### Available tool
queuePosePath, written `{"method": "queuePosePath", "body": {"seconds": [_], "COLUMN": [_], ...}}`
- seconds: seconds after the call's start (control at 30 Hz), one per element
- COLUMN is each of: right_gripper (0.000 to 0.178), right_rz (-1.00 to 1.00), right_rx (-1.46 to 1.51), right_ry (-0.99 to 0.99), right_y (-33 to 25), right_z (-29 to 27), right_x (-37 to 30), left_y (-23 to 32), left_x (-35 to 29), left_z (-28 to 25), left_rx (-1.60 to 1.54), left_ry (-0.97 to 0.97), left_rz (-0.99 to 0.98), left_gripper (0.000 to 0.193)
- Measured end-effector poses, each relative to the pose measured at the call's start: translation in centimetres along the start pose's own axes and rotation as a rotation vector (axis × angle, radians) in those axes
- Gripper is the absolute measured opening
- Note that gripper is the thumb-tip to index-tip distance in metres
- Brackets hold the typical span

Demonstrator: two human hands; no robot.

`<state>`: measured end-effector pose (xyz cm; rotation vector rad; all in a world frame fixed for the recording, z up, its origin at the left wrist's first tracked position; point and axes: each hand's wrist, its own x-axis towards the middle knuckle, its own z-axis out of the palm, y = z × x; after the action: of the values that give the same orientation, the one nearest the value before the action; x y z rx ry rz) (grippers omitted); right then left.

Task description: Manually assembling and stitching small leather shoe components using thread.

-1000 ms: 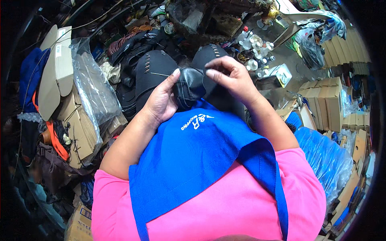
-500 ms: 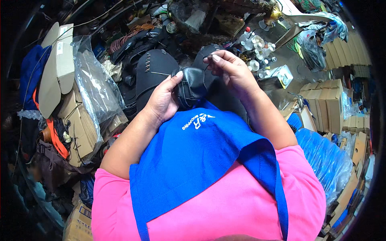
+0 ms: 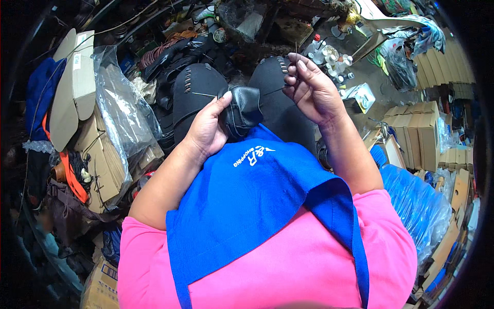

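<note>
My left hand [image 3: 208, 126] is closed on a black leather piece [image 3: 246, 105], folded and stitched, that rests over my lap; the thumb presses its upper left edge. A thin, pale needle-like rod [image 3: 204, 94] juts leftward from beside that thumb. My right hand [image 3: 314, 90] is held up to the right, apart from the leather, its fingers pinched. A slim needle [image 3: 296, 48] seems to stick up above the fingertips. Dark thread [image 3: 274, 92] stretches from the leather to the right hand's lower fingers. My fingers hide part of the needle.
A blue apron [image 3: 242, 206] covers my lap below the hands. Bottles [image 3: 334, 62] and a white container [image 3: 363, 97] stand beyond my right knee. Cardboard and clear plastic [image 3: 128, 108] lie at left, stacked cartons [image 3: 411, 134] and a blue wrapped bundle [image 3: 411, 201] at right.
My right hand has moved right, away from the leather, and turned, with the thread now stretched between them. The left hand and the leather have hardly moved.
</note>
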<state>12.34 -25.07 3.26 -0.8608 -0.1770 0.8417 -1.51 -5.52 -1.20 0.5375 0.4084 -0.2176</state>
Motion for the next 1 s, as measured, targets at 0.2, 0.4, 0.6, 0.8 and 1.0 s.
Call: {"method": "queuePosePath", "body": {"seconds": [0.2, 0.4, 0.6, 0.8, 1.0], "right_gripper": [0.028, 0.020, 0.022, 0.020, 0.018], "right_rz": [0.167, 0.181, 0.255, 0.290, 0.267], "right_rx": [-0.665, -0.848, -0.849, -0.843, -0.631], "right_ry": [0.038, -0.053, -0.092, -0.104, -0.082], "right_y": [0.0, 2.5, 2.7, 3.0, 4.5], "right_z": [0.6, 1.0, 1.2, 1.0, 1.0], "right_x": [-2.1, -1.6, -0.5, -0.2, 0.2], "left_y": [0.1, 0.2, 0.3, 0.3, 0.1], "left_x": [0.0, 0.0, -0.2, -0.2, 0.0], "left_z": [-0.1, 0.0, 0.4, 0.3, 0.0], "left_rx": [-0.015, 0.004, -0.054, -0.036, -0.056], "left_ry": [-0.013, -0.007, 0.019, -0.001, -0.019], "left_rz": [0.011, -0.007, 0.006, -0.007, -0.004], "left_gripper": [0.041, 0.042, 0.033, 0.034, 0.034]}}
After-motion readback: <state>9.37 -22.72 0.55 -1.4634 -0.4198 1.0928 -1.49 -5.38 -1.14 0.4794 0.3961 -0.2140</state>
